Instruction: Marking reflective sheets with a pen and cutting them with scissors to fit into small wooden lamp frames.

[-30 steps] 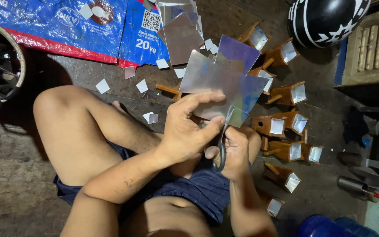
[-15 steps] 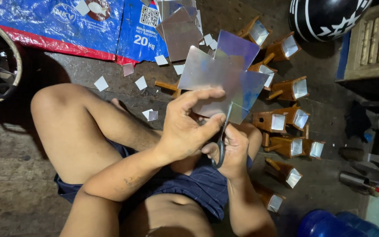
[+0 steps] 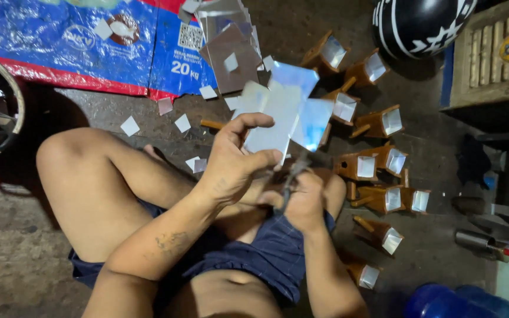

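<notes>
above your lap, your left hand pinches the shiny sheet at its lower edge; your right hand grips the scissors at 6 o'clock. support the sheet flat, cutting in short strokes.

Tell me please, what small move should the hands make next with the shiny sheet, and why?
Probably close the scissors a little further: the right hand has the blades at the lower edge of the shiny sheet, which the left hand pinches steady, so the cut looks unfinished.
</notes>
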